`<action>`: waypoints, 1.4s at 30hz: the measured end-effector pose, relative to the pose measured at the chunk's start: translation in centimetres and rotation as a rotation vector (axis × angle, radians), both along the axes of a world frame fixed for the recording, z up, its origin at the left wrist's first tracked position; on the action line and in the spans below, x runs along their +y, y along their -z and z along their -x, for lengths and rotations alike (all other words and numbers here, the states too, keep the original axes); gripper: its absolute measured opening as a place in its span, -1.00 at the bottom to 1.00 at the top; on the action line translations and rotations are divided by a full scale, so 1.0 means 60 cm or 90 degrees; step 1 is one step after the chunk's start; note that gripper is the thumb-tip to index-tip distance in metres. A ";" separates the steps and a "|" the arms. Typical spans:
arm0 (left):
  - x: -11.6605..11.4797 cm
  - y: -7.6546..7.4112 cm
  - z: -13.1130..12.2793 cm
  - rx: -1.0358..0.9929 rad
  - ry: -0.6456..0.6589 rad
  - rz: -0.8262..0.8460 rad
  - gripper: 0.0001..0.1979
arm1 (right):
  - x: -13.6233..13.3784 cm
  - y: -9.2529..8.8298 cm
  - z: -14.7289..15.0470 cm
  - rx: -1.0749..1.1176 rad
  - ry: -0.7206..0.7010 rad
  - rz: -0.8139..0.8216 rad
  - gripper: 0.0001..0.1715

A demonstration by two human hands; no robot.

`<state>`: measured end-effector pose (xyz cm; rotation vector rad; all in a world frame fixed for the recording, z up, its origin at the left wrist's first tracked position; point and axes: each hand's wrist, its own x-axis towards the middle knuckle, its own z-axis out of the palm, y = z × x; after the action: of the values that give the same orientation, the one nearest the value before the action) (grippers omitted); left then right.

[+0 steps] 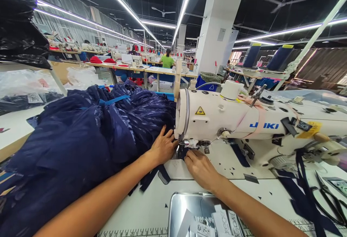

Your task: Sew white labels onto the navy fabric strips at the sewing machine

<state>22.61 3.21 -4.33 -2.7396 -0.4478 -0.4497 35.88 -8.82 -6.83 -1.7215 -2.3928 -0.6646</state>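
Observation:
A white sewing machine (230, 116) stands before me, its needle and presser foot low at the left end. My left hand (164, 148) lies beside the machine head, fingers somewhat spread, against a large heap of navy lace garments (89, 139). Close to the presser foot, my right hand (202, 168) has its fingers curled and pressed together on a small piece of dark navy fabric (183, 151). Part of that piece is hidden by the fingers and the foot.
A metal tray (175, 211) of printed white labels sits at the front. Black scissors (326, 197) and navy strips (300, 193) lie right. Small dark scraps dot the tabletop. Two navy thread cones (279, 57) stand behind the machine. Farther back, a person in green (167, 61) sits among other machines.

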 end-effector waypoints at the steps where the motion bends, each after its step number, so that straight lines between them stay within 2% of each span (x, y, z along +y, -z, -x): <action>1: -0.001 0.000 0.000 0.002 -0.003 0.000 -0.83 | 0.001 -0.001 -0.004 0.005 -0.003 0.001 -0.82; 6: -0.014 0.001 0.003 -0.008 -0.030 -0.013 -0.82 | 0.003 -0.016 -0.051 0.023 -0.019 -0.011 -0.81; 9: -0.031 -0.014 0.020 -0.031 -0.008 -0.012 -0.80 | 0.003 -0.027 -0.082 0.049 -0.053 -0.025 -0.79; 12: -0.042 -0.044 0.061 -0.129 0.018 -0.059 -0.77 | 0.002 -0.031 -0.095 0.097 -0.092 -0.038 -0.78; 14: -0.039 -0.061 0.096 -0.196 -0.008 -0.136 -0.76 | 0.001 -0.030 -0.096 0.112 -0.086 -0.048 -0.79; 16: -0.033 -0.069 0.126 -0.181 -0.038 -0.181 -0.76 | 0.000 -0.026 -0.093 0.106 -0.071 -0.045 -0.79; 19: -0.032 -0.066 0.151 -0.087 -0.041 -0.210 -0.72 | 0.000 -0.018 -0.088 0.086 -0.042 -0.039 -0.78; 22: -0.045 -0.056 0.158 0.001 -0.043 -0.228 -0.68 | 0.001 -0.013 -0.081 0.065 -0.014 -0.030 -0.81; 27: -0.069 -0.040 0.165 0.055 0.000 -0.251 -0.75 | -0.006 -0.026 -0.052 -0.026 0.026 -0.017 -0.86; 30: -0.085 -0.039 0.157 0.073 0.069 -0.176 -0.77 | -0.024 -0.045 -0.038 -0.020 0.037 -0.004 -0.85; 33: -0.101 -0.041 0.126 0.068 0.099 -0.025 -0.77 | -0.053 -0.063 -0.041 0.073 0.061 0.029 -0.87; 36: -0.107 -0.034 0.082 -0.014 0.070 0.255 -0.74 | -0.092 -0.080 -0.059 0.158 0.039 0.091 -0.82; 39: -0.097 -0.016 0.046 -0.090 0.035 0.523 -0.72 | -0.137 -0.095 -0.071 0.189 0.011 0.177 -0.82; 42: -0.079 0.000 0.032 -0.126 -0.001 0.611 -0.72 | -0.176 -0.106 -0.076 0.172 0.012 0.259 -0.82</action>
<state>20.71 -1.53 -4.35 -3.6132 -0.9066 -0.6290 40.41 -19.36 -0.49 -1.8317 -2.4338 0.0664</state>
